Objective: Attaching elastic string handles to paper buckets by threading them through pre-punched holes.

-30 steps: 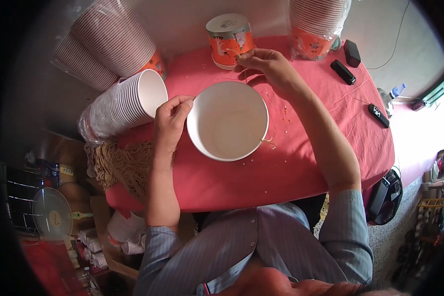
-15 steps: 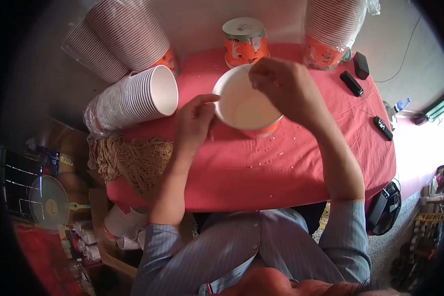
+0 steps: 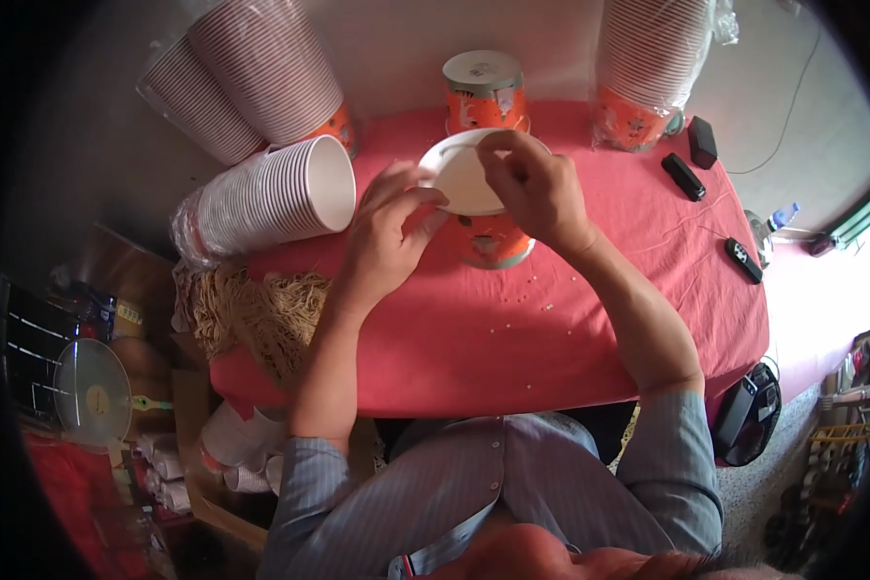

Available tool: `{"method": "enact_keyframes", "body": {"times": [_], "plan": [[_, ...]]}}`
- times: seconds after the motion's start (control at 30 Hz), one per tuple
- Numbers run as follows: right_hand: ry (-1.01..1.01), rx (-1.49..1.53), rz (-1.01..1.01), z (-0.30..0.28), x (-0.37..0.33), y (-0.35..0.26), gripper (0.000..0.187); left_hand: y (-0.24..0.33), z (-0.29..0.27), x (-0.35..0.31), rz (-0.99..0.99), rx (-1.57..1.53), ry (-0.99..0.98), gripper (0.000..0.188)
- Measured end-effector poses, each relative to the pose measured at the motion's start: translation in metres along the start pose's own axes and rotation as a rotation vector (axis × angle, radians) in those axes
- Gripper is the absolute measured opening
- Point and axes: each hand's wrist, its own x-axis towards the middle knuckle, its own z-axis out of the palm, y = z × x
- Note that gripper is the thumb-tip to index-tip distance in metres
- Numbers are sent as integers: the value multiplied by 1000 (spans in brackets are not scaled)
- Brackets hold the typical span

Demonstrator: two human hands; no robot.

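A paper bucket (image 3: pixel 498 242) with an orange printed outside and a white inside stands upright on the table in front of me, its mouth up. At the left of its rim is my left hand (image 3: pixel 391 227), the fingers apart and the upper ones blurred by motion. Over the right part of the mouth, my right hand (image 3: pixel 541 188) has its fingers curled in a pinch. What lies between those fingertips is hidden. To the left lies a bundle of beige cords (image 3: pixel 261 309).
Behind the bucket an upside-down orange bucket (image 3: pixel 485 104) stands on the red cloth (image 3: pixel 551 358). Stacked paper buckets (image 3: pixel 271 193) lie at left, with wrapped stacks (image 3: pixel 271 72) behind and another stack (image 3: pixel 643 58) at back right. Small black devices (image 3: pixel 684 177) and scattered pale bits (image 3: pixel 532 295) lie rightward.
The bucket's mouth has tipped away from me, showing more of its orange side. My right hand is slightly lower and further left; my left hand has shifted right along the rim.
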Motion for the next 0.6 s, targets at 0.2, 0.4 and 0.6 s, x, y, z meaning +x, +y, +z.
{"method": "enact_keyframes", "body": {"times": [0.2,0.4,0.6], "plan": [[177,712,553,-10,12,15,17,37,-28,44,-265,-335,-309,16],[194,765,617,4,4,34,16,31,-19,44,-412,-600,-402,24],[166,680,592,-1,6,25,17,30,-17,42,-534,-657,-436,22]]}}
